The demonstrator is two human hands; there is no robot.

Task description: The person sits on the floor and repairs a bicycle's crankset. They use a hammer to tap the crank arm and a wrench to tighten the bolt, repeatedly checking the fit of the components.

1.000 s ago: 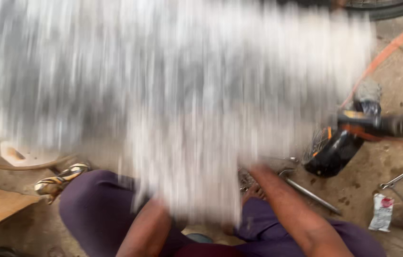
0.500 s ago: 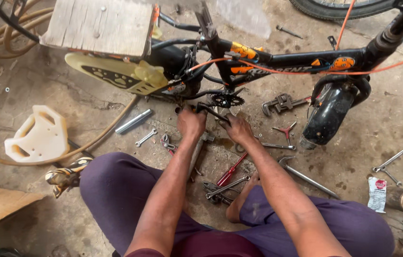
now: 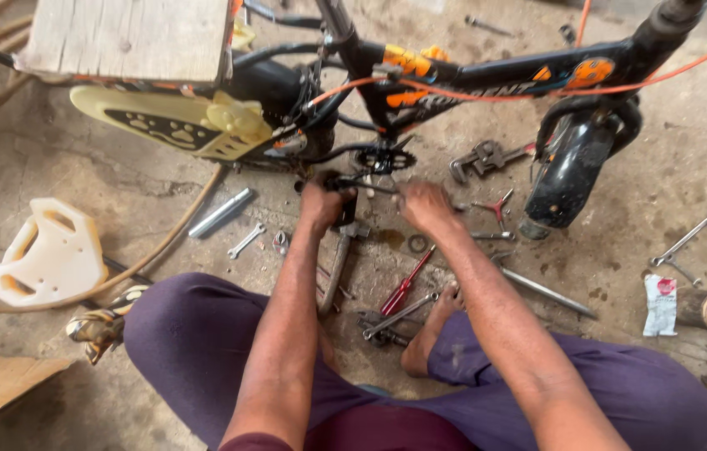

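**Bicycle crank area under both hands, view now steady**

Bicycle (image 3: 470, 71), black with orange markings, lies on its side across the top of my view, its pedal and crank (image 3: 383, 159) in the middle just above the hands. I see my left hand (image 3: 323, 203) closed around a dark tool at the crank, fingers curled over it. My right hand (image 3: 425, 206) sits just beside it with the fingers bent down onto the same spot; whether it actually grips anything I cannot tell.

Against the frame from 0.5 s ago, both hands are at the same place by the crank, only the camera has dropped closer, so the bike fills more of the picture. 1 s ago everything was a grey blur; now it is sharp.

Below the hands, between my knees in purple trousers, lie a red-handled screwdriver (image 3: 408, 280) and a long metal wrench (image 3: 399, 314), close to my bare foot (image 3: 429, 334). A Y-shaped wrench (image 3: 497, 207) rests just right of the right hand, with a pipe wrench (image 3: 487, 156) above it. The black front fork (image 3: 570, 171) stands further right. Left of the hands are a small spanner (image 3: 247, 240) and a silver tube (image 3: 220, 212). Well apart on the left lies a white plastic guard (image 3: 49, 255); a wooden board (image 3: 132, 38) covers the bike's rear at upper left.
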